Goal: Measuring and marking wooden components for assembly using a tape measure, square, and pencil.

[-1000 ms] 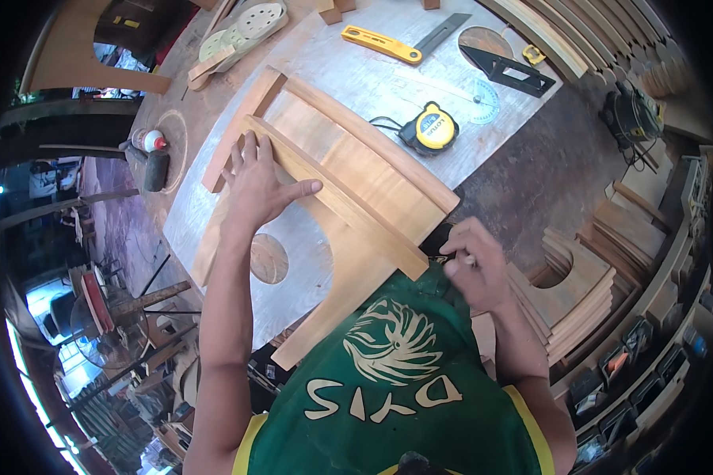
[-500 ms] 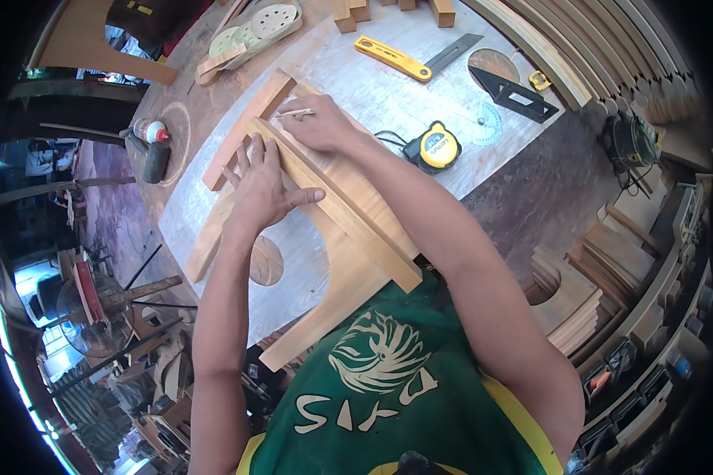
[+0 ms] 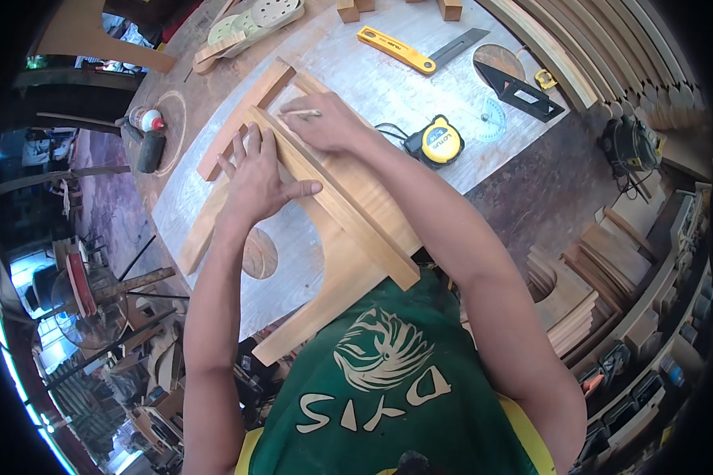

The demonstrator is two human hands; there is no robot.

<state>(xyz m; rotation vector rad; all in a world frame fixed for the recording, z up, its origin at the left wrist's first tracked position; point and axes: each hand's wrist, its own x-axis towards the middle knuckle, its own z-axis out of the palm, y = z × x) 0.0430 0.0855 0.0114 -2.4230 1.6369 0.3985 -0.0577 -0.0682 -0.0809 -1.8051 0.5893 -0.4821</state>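
A long, straight wooden strip (image 3: 348,207) lies diagonally across a pale curved wooden board (image 3: 348,257). My left hand (image 3: 255,180) rests against the strip with its fingers spread and its thumb stretched over it. On the strip's other side, my right hand (image 3: 329,123) is closed around a pencil (image 3: 303,113), low over the board; whether the tip touches wood is hidden. Past my left fingertips, a reddish wooden bar (image 3: 273,79) lies across the far part of the board. A yellow and black tape measure (image 3: 438,142) sits to the right of my right wrist.
The work lies on a grey-white worktop panel (image 3: 182,190). Farther off are a yellow-handled sliding bevel (image 3: 396,49), a black triangular square (image 3: 519,91), a clear protractor (image 3: 491,119) and wooden blocks (image 3: 449,8). A bottle (image 3: 145,119) stands at left; stacked curved boards (image 3: 562,309) at right.
My right hand with the pencil has shifted slightly along the strip, toward me. My left hand stays on the strip. The whole view has tilted a little.
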